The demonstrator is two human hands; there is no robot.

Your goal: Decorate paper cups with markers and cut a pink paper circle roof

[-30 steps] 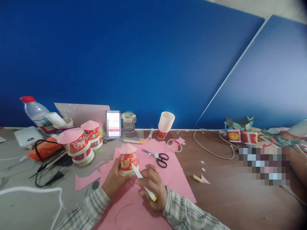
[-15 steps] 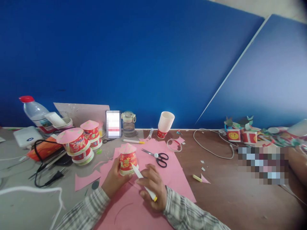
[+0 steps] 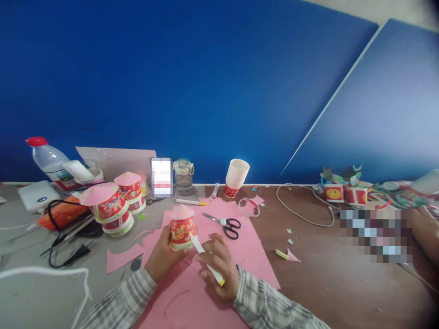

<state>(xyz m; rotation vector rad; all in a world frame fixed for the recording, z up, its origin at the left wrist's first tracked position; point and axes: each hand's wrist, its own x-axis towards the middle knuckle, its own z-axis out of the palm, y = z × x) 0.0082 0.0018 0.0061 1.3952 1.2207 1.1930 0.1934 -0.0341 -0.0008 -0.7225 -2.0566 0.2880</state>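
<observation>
My left hand [image 3: 167,253] is wrapped round the left side and base of a red patterned paper cup [image 3: 182,230]. A pink paper cone [image 3: 181,212] caps the cup like a roof. In my right hand [image 3: 221,267] is a white marker pen [image 3: 206,256] with a yellow end, slanted so its yellow tip meets or nearly meets the right front of the cup. Both hands are above a large pink paper sheet [image 3: 219,306]. Black-handled scissors [image 3: 224,224] lie half open on the sheet, beyond my right hand. A second white marker [image 3: 190,202] rests behind the cup.
Roofed red cups [image 3: 106,210] stand at the left near a black plug cable [image 3: 78,253]. Behind are a phone [image 3: 162,177], a glass jar [image 3: 184,177] and stacked paper cups [image 3: 236,177]. A tape ring [image 3: 249,208] lies right. Another person's hand [image 3: 425,228] is far right.
Both hands keep their hold and hardly move. The marker's tip has shifted very slightly to the right across the front of the cup.
</observation>
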